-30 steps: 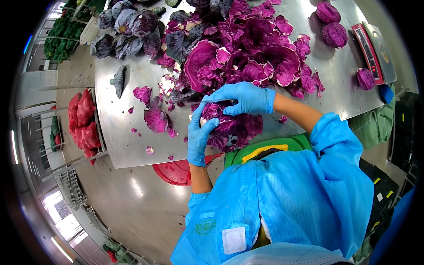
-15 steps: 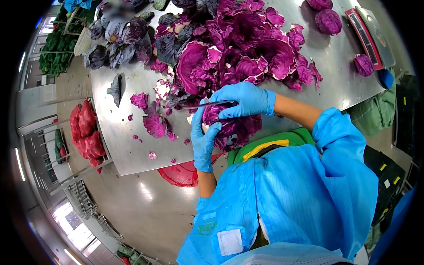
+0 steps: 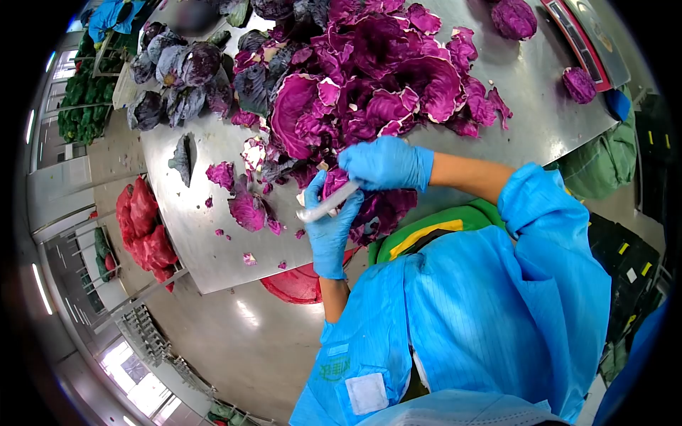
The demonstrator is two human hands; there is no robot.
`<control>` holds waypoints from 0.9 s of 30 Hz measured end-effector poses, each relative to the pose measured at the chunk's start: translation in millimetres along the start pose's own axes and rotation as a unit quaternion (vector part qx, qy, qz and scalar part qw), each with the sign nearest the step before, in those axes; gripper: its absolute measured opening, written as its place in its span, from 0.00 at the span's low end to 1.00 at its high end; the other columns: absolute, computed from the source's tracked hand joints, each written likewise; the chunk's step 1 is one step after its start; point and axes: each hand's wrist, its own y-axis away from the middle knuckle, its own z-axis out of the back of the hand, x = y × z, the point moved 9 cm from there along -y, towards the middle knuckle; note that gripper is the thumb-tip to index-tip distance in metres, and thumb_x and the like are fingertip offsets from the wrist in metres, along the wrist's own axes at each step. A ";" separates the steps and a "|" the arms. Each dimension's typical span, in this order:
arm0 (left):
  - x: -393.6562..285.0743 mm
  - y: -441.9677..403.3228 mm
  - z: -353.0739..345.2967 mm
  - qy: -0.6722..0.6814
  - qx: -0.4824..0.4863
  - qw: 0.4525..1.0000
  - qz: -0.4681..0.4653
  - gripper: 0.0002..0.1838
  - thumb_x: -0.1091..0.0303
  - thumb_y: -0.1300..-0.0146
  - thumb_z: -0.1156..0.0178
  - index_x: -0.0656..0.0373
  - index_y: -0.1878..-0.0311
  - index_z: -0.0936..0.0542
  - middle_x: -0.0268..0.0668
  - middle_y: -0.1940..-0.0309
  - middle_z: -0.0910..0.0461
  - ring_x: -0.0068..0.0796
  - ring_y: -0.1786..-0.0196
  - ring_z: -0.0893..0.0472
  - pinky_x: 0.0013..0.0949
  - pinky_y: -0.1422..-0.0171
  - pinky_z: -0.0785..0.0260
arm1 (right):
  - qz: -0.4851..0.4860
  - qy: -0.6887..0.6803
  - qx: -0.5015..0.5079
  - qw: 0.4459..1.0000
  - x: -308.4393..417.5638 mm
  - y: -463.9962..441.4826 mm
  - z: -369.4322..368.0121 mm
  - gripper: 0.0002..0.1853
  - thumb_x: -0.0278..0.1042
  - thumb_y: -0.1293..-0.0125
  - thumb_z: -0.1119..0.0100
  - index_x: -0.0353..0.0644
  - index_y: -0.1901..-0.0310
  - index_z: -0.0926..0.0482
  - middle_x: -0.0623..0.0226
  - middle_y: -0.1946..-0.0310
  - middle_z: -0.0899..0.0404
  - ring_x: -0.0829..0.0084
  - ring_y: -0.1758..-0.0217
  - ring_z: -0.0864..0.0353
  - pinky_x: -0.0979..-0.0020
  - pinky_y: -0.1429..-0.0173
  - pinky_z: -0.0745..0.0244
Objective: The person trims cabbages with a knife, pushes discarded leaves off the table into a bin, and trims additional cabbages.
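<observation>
My left hand (image 3: 329,231), in a blue glove, holds a purple cabbage (image 3: 332,183) close to the table's near edge, its fingers around the head's left side. My right hand (image 3: 387,164), also gloved, is closed on a knife (image 3: 328,202), whose pale blade slants down and left across the cabbage and the left hand. Loose purple leaves (image 3: 387,207) lie beneath and to the right of the hands. Just beyond the hands rises a big pile of purple cabbage leaves (image 3: 376,71). Part of the held cabbage is hidden by the gloves and blade.
Dark untrimmed cabbages (image 3: 188,67) are at the table's (image 3: 195,241) back left. A purple cabbage (image 3: 513,19) and a smaller one (image 3: 579,85) lie right, near a red-edged scale (image 3: 593,42). Red sacks (image 3: 145,227) stand left. Another person's blue sleeve (image 3: 110,18) shows top left.
The knife has swung from the cabbage's top to slant down-left over my left hand. My right hand has turned and closed into a fist. The view has shifted slightly.
</observation>
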 end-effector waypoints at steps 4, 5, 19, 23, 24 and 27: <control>12.9 17.1 19.1 0.053 0.014 0.992 0.117 0.35 0.65 0.44 0.28 0.65 0.35 0.31 0.41 0.41 0.27 0.32 0.39 0.26 0.35 0.32 0.34 | -0.157 0.055 -0.103 0.981 -66.8 13.3 61.6 0.16 0.36 0.40 0.37 0.40 0.51 0.22 0.60 0.63 0.22 0.59 0.64 0.18 0.64 0.65 0.20; 31.5 22.4 25.7 0.097 0.014 0.980 0.171 0.34 0.66 0.44 0.29 0.65 0.35 0.31 0.42 0.41 0.27 0.33 0.39 0.26 0.36 0.31 0.34 | -0.144 0.016 -0.210 0.967 -62.3 22.6 86.6 0.18 0.38 0.37 0.38 0.37 0.49 0.21 0.56 0.63 0.22 0.57 0.62 0.18 0.64 0.62 0.19; -25.0 6.8 -9.8 0.112 0.025 0.993 0.001 0.43 0.74 0.45 0.28 0.63 0.27 0.38 0.42 0.32 0.33 0.33 0.32 0.31 0.37 0.25 0.41 | -0.123 -0.311 -0.040 0.942 -13.4 22.2 6.6 0.36 0.54 0.40 0.32 0.43 0.34 0.28 0.57 0.47 0.21 0.59 0.47 0.19 0.62 0.46 0.22; -19.2 9.9 -6.7 0.093 0.013 0.995 -0.025 0.40 0.73 0.43 0.28 0.63 0.28 0.35 0.41 0.36 0.28 0.30 0.37 0.28 0.36 0.29 0.37 | -0.051 -0.115 0.020 0.992 9.9 10.6 12.7 0.31 0.43 0.40 0.35 0.46 0.35 0.28 0.62 0.48 0.20 0.61 0.53 0.16 0.62 0.60 0.19; -19.7 8.6 -6.8 0.088 0.010 0.996 -0.018 0.40 0.73 0.43 0.29 0.63 0.28 0.35 0.41 0.37 0.28 0.30 0.36 0.28 0.36 0.28 0.37 | -0.052 -0.087 -0.012 0.995 12.7 10.7 15.9 0.25 0.36 0.41 0.37 0.46 0.40 0.26 0.63 0.51 0.20 0.61 0.58 0.16 0.62 0.66 0.20; -10.4 19.6 -6.8 0.174 0.005 0.978 0.111 0.41 0.71 0.44 0.28 0.64 0.28 0.36 0.43 0.35 0.30 0.32 0.34 0.31 0.37 0.26 0.41 | -0.093 -0.020 -0.077 0.992 -8.2 11.0 18.6 0.22 0.35 0.41 0.37 0.48 0.44 0.24 0.64 0.57 0.21 0.62 0.61 0.17 0.61 0.67 0.21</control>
